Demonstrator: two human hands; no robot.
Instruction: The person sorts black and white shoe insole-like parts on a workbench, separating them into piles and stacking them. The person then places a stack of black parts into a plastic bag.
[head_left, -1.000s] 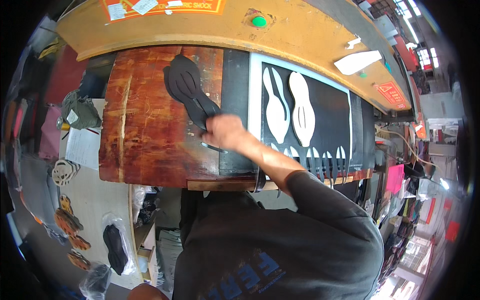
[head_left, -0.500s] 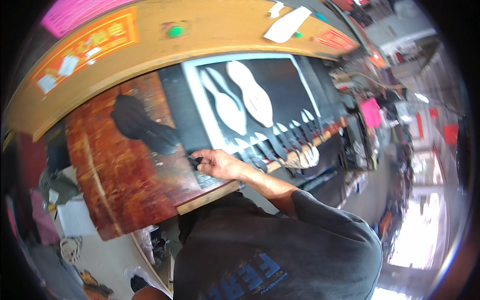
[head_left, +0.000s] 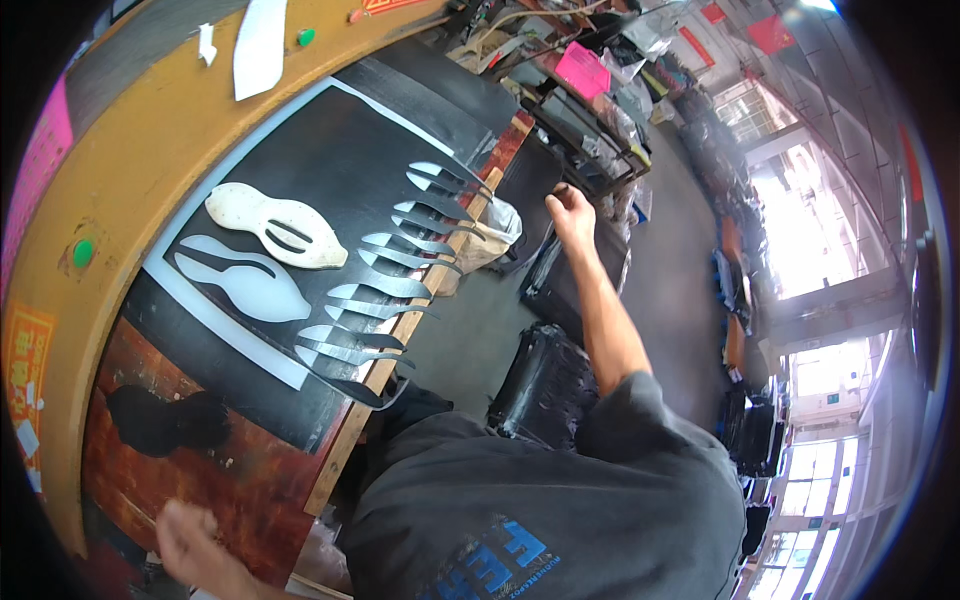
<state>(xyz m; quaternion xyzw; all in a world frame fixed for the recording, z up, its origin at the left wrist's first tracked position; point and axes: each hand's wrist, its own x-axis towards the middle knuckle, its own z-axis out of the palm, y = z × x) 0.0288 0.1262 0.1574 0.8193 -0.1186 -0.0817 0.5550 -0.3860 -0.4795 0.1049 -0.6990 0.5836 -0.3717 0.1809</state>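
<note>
My right hand [head_left: 571, 211] reaches out to the right of the bench, its fingers closed on the edge of a black sheet [head_left: 528, 185] that stands beside the table. Blurred, my left hand [head_left: 188, 541] rests at the near corner of the red-brown board [head_left: 130, 490]. A black sole-shaped piece [head_left: 160, 421] lies on that board. Further along, on the black mat [head_left: 340, 160], lie two white sole-shaped templates [head_left: 272, 226] [head_left: 246, 288]. Several curved metal blades [head_left: 385, 290] are lined up along the mat's near edge.
A stack of black sheets [head_left: 548, 382] sits on the floor by my right arm. The yellow machine frame [head_left: 140, 140] with a green button [head_left: 82, 251] runs behind the mat. A white plastic bag [head_left: 492, 228] hangs at the table edge, with cluttered shelves beyond.
My view has swung to the right. My right hand left the board and reached out to the black sheet beside the table. My left hand now shows at the board's near corner.
</note>
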